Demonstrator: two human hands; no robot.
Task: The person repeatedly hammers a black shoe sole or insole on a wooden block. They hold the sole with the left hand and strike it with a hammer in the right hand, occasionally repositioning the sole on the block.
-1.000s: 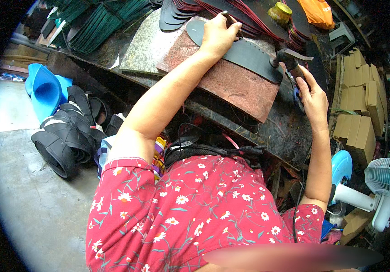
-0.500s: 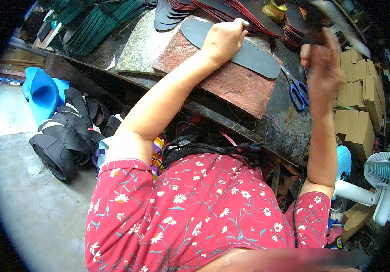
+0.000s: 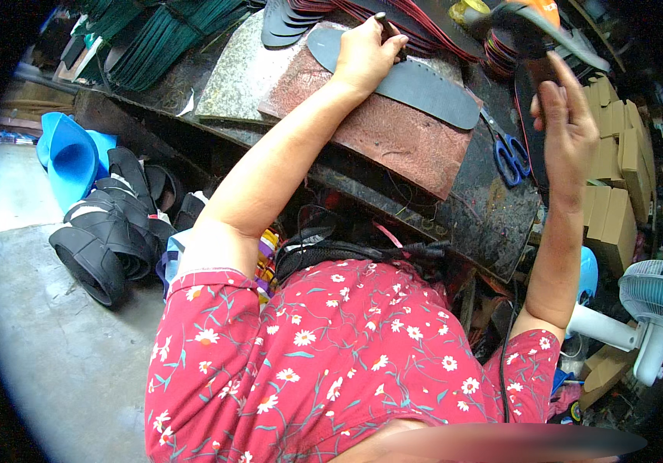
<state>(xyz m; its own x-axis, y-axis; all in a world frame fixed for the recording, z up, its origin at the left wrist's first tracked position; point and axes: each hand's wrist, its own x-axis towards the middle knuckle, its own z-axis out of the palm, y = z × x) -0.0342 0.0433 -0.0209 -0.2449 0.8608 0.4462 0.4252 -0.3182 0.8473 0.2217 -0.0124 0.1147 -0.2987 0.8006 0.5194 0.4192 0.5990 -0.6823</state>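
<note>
A dark grey insole-shaped piece [image 3: 433, 94] lies slantwise on a worn reddish-brown board [image 3: 401, 154]. Small holes run along its far edge. Over that edge, my left hand [image 3: 364, 63] is closed around a short dark rod-like punch [image 3: 388, 29]; the tip is hidden. My right hand [image 3: 569, 135] is raised to the right of the board, fingers wrapped around a dark hammer-like tool [image 3: 528, 35]. That tool is blurred, so its exact shape is unclear. Blue-handled scissors [image 3: 512, 160] rest on the bench between the board and my right arm.
A speckled stone slab [image 3: 231, 77] sits under the board's left side. Stacked dark red-edged pieces [image 3: 424, 27] and green bundles [image 3: 165, 50] line the back. Black shoe uppers [image 3: 104, 239] pile at left. Cardboard boxes [image 3: 609, 220] and a white fan [image 3: 651, 301] stand at right.
My left hand has shifted slightly left and away from me along the insole piece with the punch. My right hand has moved right with the tool. The board has barely moved.
</note>
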